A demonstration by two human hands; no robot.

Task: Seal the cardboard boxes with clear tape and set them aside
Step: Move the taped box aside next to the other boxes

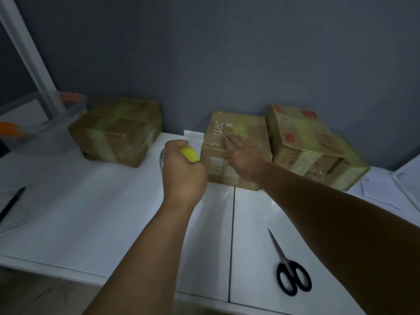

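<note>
1. The box [236,151] being sealed sits at the back of the table [113,212], against the wall, between two other groups of boxes.
2. The right hand [244,155] lies flat on its top and near edge, fingers straight, seemingly pressing tape down.
3. The left hand [181,171] is clamped on the tape roll [189,154], just left of the box; yellow shows inside the fist.
4. Judged step: taping is under way, the strip likely uncut.
5. The next move probably calls for the scissors [289,271], lying well apart near the front edge.
6. A taped box [116,130] stands left; stacked boxes [311,144] touch the right side.
</note>
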